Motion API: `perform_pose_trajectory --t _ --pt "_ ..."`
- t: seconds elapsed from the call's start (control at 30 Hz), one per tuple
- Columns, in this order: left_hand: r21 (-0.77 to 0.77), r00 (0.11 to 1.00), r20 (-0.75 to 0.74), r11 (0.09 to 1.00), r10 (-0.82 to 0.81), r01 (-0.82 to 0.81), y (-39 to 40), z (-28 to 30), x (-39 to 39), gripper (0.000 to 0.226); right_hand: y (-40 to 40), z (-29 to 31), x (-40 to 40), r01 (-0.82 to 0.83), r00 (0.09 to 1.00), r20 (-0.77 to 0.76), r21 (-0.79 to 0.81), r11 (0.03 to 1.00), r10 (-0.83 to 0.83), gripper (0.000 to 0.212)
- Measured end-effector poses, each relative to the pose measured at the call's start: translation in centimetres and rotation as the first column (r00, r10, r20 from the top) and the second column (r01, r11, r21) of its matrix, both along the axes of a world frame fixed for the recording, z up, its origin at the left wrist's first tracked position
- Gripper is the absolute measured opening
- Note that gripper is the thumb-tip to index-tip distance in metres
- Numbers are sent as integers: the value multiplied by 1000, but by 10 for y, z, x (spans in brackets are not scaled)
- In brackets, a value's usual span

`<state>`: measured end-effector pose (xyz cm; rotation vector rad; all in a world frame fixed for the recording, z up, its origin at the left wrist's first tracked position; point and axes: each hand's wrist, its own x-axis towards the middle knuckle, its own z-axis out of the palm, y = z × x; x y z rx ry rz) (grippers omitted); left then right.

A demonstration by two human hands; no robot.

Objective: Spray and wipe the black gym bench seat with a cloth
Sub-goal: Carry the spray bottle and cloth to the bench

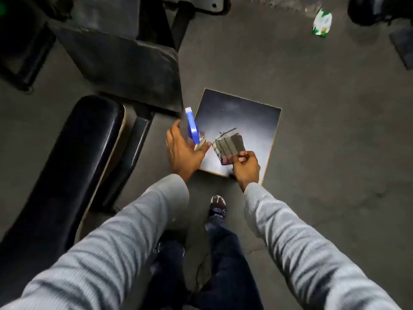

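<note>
- The left hand is spread wide, fingers and thumb apart around the lower body of a spray bottle; the palm looks to be against the bottle, but the blur makes a firm grasp hard to confirm.
- The spray bottle has a blue-and-white trigger head and a clear body. It stands at the left edge of a dark square board that lies flat on the grey floor.
- The right hand is closed, thumb and fingertips pinching the near corner of a folded cloth.
- The cloth is striped in grey, brown and off-white. It rests on the board's bright, glossy middle, at about 3 o'clock from the spray bottle and just beside it.
- The black gym bench seat is a long padded cushion lying at about 9 o'clock from the left hand, well apart from both the cloth and the bottle. Its rounded end points to 12 o'clock.
- A second, duller black pad sits at about 12 o'clock from the seat's rounded end, tilted, with dark frame bars behind it.
- Both forearms wear grey ribbed sleeves, reaching in from 6 o'clock.
- One sandalled foot stands on the floor between the arms, just short of the board's near edge, with dark trousers below it.
- A crumpled green-and-white wrapper lies on the floor at about 1 o'clock from the board, well apart from it.
</note>
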<state>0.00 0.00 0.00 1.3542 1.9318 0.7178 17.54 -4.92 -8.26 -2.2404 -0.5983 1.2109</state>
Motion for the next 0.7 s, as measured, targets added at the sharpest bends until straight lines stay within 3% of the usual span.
perform_pose_trajectory --t 0.1,0.23,0.37,0.47,0.6,0.7 --pt "42 996 30 996 -85 83 15 -3 -1 99 13 -15 5 0 994 113 -75 997 9 53" --pt "88 988 -31 984 -154 156 23 -5 0 56 24 -31 6 75 996 63 -189 979 -64 76" --pt "85 986 -37 983 -162 164 21 -7 -2 34 34 -43 6 57 998 49 -231 971 -47 65" --pt "81 976 -70 974 -205 211 18 2 -5 44 39 -42 4 85 995 70 -267 960 -69 50" --pt "53 978 -60 977 -202 205 12 25 -13 44 36 -25 -6 140 990 6 -162 977 -141 29" --pt "31 986 -37 986 -165 166 -5 43 -28 42 33 -6 -25 222 969 -96 -84 972 -229 30"
